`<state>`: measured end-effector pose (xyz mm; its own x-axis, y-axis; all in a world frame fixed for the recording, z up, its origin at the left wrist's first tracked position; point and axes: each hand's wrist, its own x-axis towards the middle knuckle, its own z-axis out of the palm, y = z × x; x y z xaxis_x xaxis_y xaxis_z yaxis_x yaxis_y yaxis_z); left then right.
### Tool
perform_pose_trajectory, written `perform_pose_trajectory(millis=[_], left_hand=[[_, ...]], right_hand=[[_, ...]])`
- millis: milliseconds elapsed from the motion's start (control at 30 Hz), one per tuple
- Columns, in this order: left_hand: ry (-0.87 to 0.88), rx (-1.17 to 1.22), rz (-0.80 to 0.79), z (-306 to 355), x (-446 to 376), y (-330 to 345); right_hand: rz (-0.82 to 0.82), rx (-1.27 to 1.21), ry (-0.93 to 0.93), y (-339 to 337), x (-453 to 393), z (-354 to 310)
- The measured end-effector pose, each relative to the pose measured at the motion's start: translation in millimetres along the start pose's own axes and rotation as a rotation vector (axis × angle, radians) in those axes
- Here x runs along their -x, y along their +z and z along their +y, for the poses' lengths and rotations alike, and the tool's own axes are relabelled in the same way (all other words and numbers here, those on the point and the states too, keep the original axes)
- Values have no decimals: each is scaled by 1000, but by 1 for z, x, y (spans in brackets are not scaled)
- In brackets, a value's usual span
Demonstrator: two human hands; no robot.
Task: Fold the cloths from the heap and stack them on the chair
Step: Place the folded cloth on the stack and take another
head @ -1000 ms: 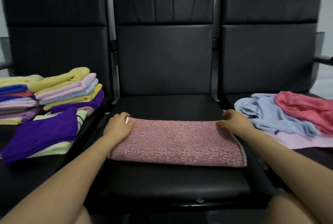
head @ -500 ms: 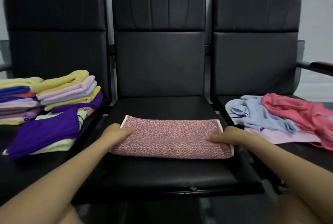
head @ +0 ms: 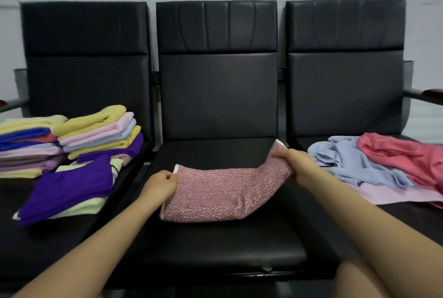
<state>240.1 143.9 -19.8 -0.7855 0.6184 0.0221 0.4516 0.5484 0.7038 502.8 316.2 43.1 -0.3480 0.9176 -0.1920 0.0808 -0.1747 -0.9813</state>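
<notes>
On mid chair (head: 215,245) seat: speckled cloth (head: 223,192), folded. L hand (head: 160,184) pinches its left end, R hand (head: 300,166) grips right end, lifted. Stacks (head: 72,135) left of chair, heap (head: 374,166) right.

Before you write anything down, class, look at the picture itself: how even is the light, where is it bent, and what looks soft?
Head view: light is flat and dim, without glare; the wide lens bows the chair backs outward; the speckled pink cloth is fairly sharp, but the right hand lifting its end looks slightly smeared.
</notes>
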Motion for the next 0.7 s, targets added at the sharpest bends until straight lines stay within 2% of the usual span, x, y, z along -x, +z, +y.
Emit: perform_pose_trajectory(millis=[100, 233, 367, 433, 500, 633, 700], left_hand=[[-17, 115, 49, -6, -5, -9], [-67, 314, 65, -14, -11, -13], [-15, 368, 53, -3, 3, -17], [32, 342, 31, 1, 7, -16], [63, 312, 10, 5, 11, -15], [178, 193, 33, 22, 13, -11], [218, 126, 49, 34, 16, -11]], right_hand=[[-99, -92, -38, 34, 0, -6], [-340, -63, -77, 74, 10, -2], [-659, 106, -29, 94, 17, 17], [-761, 236, -15, 94, 16, 24], [-726, 252, -60, 88, 10, 22], [-449, 391, -217, 63, -7, 17], [-371, 490, -225, 50, -15, 21]])
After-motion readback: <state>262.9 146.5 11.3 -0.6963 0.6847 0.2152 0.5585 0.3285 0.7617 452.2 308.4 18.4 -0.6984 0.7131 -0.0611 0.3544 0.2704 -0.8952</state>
